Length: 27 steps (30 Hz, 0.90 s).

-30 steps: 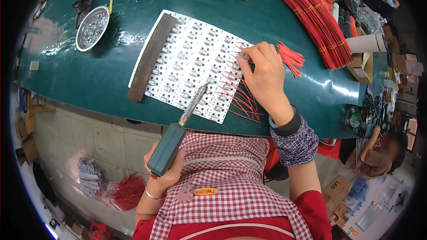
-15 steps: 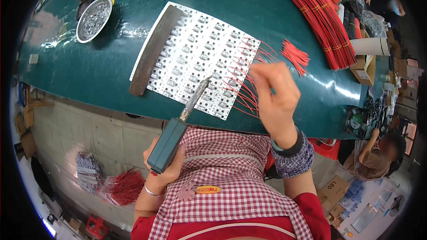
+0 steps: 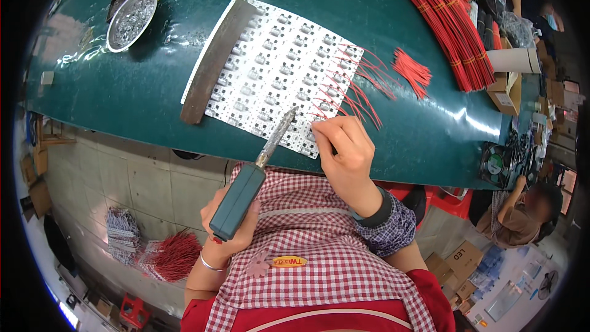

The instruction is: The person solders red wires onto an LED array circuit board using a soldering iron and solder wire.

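While the left hand [image 3: 244, 232] grips a dark green, box-handled soldering iron [image 3: 239, 200], its tip over the white rectangular circuit-board sheet [image 3: 275, 80] on the glossy green table [image 3: 163, 95], the right hand [image 3: 349, 155] is pinched at the sheet's near right corner; whether a wire is between its fingertips, I cannot tell. Thin red wires [image 3: 370, 105] fan across the sheet's right edge. A dark brown flat bar [image 3: 218, 61] lies along its left edge, with a round silver metal bowl [image 3: 120, 48] farther left.

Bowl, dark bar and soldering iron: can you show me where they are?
Bowl [image 3: 118, 47]: head view, on its rim near the bottom.
Dark bar [image 3: 217, 59]: head view, middle of its top face.
Soldering iron [image 3: 241, 197]: head view, on its green handle.
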### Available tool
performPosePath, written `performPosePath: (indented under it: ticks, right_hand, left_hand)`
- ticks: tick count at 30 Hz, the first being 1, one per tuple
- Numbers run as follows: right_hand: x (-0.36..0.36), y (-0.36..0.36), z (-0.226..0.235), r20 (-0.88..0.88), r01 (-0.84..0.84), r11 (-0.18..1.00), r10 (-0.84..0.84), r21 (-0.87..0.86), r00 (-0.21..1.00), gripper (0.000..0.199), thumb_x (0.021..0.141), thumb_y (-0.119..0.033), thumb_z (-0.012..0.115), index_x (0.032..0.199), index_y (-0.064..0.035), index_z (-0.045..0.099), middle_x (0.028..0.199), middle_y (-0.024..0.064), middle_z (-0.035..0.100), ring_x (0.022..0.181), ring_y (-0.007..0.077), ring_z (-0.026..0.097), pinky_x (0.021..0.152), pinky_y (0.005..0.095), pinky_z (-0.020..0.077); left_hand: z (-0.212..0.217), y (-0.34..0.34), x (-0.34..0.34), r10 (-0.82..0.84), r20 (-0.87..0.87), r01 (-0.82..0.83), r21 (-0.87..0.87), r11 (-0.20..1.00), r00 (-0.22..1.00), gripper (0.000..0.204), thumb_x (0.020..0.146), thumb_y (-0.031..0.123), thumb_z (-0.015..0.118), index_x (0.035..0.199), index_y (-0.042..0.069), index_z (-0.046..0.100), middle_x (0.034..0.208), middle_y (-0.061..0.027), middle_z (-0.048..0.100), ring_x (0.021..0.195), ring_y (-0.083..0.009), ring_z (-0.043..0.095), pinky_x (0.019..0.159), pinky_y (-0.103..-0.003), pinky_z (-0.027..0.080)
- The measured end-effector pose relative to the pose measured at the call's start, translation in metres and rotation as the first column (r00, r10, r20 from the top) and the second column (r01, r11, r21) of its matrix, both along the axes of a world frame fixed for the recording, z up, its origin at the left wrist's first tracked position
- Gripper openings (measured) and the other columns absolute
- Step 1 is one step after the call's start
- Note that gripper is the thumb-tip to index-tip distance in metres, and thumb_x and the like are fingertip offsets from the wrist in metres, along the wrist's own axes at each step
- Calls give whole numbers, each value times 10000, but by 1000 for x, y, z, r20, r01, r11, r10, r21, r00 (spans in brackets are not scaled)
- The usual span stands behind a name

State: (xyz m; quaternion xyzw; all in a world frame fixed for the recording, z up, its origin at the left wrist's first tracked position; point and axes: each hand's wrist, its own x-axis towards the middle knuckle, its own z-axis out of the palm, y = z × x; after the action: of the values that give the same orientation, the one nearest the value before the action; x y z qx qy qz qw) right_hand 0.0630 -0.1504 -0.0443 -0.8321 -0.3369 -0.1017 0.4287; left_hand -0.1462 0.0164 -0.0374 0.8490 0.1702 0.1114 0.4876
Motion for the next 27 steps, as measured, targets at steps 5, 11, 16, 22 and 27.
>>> performPosePath:
  ticks: [5,11,16,22,27]
  right_hand:
    - [-3,4,-5,-7,56,998,-56,10,998,247,760,82,800,961,-32,710,867,85,613,760,266,621,649,375,505]
    - [-3,3,-2,66,38,999,-36,-33,997,234,775,69,795,978,-14,715,874,92,612,763,273,629,647,374,510]
    - [-5,2,-1,30,21,998,-20,-53,999,242,779,73,788,999,4,714,878,109,611,771,285,634,654,389,522]
    - [-5,2,-1,22,22,998,-21,-58,1000,243,789,89,783,1006,-4,725,871,101,624,757,270,643,649,373,527]
    - [-5,3,0,44,42,997,-40,-64,998,255,778,102,788,996,-24,741,860,84,641,729,242,649,625,347,523]
  left_hand:
    - [8,0,4,-37,-7,37,32,999,999,265,777,-23,796,1036,-54,747,1048,-190,744,779,-276,745,694,-327,588]
    - [18,2,12,-77,12,75,100,992,997,247,782,-24,791,1022,-53,743,1047,-187,740,779,-277,741,687,-329,586]
    - [22,1,18,-87,28,83,130,988,996,247,778,-30,788,1017,-59,735,1040,-185,737,782,-279,745,694,-326,588]
    - [25,0,24,-71,61,66,82,994,996,235,773,-37,778,1002,-64,731,1021,-184,735,779,-280,751,699,-324,593]
    - [27,1,27,-80,47,77,64,995,996,222,773,-33,779,988,-61,730,1012,-179,734,770,-282,748,689,-327,592]
